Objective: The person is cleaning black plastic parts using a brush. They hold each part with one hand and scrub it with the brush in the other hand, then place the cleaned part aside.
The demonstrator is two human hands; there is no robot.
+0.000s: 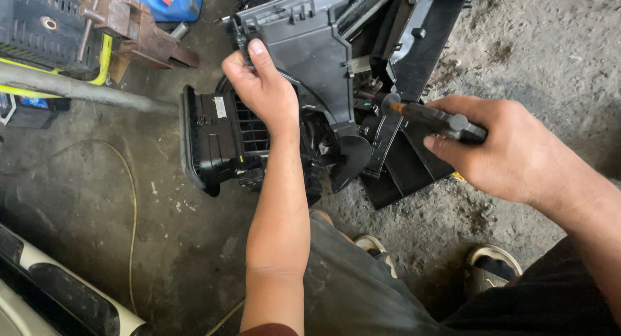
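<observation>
- Left hand (262, 87) grips the top edge of a black plastic housing (310, 45) standing on the concrete floor (84, 200).
- Right hand (501, 148), fingers closed, holds a screwdriver (420, 116) against it.

screwdriver (432, 119) tip hidden; housing (310, 45) top cropped

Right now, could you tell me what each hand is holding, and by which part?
The right hand grips a screwdriver by its dark handle. The left hand clasps the black plastic housing along its left edge.
</observation>
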